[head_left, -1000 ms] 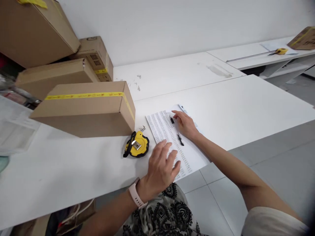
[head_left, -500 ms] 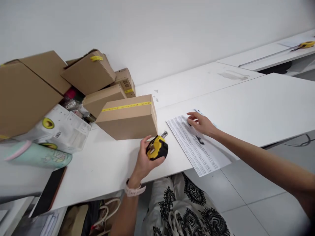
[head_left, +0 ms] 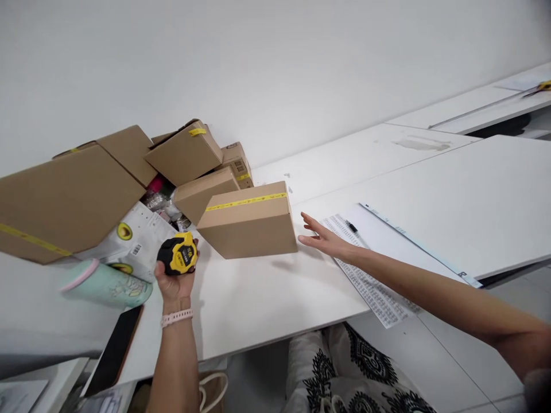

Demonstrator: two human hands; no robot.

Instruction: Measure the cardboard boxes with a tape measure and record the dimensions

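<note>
A black and yellow tape measure (head_left: 178, 253) is gripped in my left hand (head_left: 177, 284), raised over the table's left part. To its right stands a closed cardboard box (head_left: 249, 232) with yellow tape along its top. My right hand (head_left: 325, 240) hovers just right of that box, fingers spread and holding nothing; I cannot tell whether a fingertip touches it. Under my right forearm lies a printed sheet (head_left: 370, 292), beside a white sheet with a pale blue edge strip (head_left: 422, 238). A black pen (head_left: 352, 227) rests on the papers.
Several cardboard boxes (head_left: 185, 152) are piled at the back left. Near them are an avocado-print package (head_left: 144, 232), a mint-green tumbler (head_left: 107, 284) and a dark flat phone-like slab (head_left: 115, 344). Another yellow tool (head_left: 544, 86) lies at the far right. The white table's (head_left: 258, 310) front edge runs before my lap.
My left hand has moved left with the tape measure, away from the box's front corner. My right hand has left the papers and come over to the box's right side.
</note>
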